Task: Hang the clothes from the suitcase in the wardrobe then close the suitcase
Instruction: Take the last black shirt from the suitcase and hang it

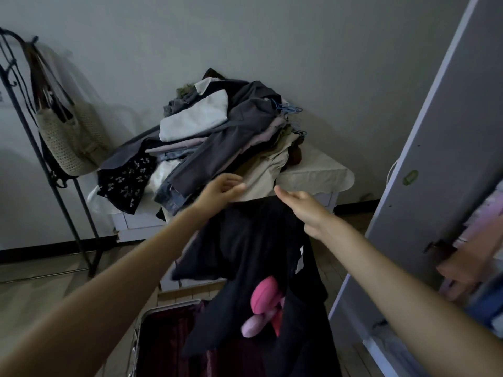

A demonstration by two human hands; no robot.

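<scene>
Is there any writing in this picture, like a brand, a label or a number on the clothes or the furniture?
None can be read.
The dark garment that the hands hold up bears a pink graphic, a shape and not letters.
A small pale tag at its edge is too blurred to read.
The green mark on the wardrobe door shows no legible text.

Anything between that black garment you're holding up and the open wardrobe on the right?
Nothing visible blocks it. The black garment hangs from the left hand and right hand above the suitcase; the wardrobe door stands open beside it.
</scene>
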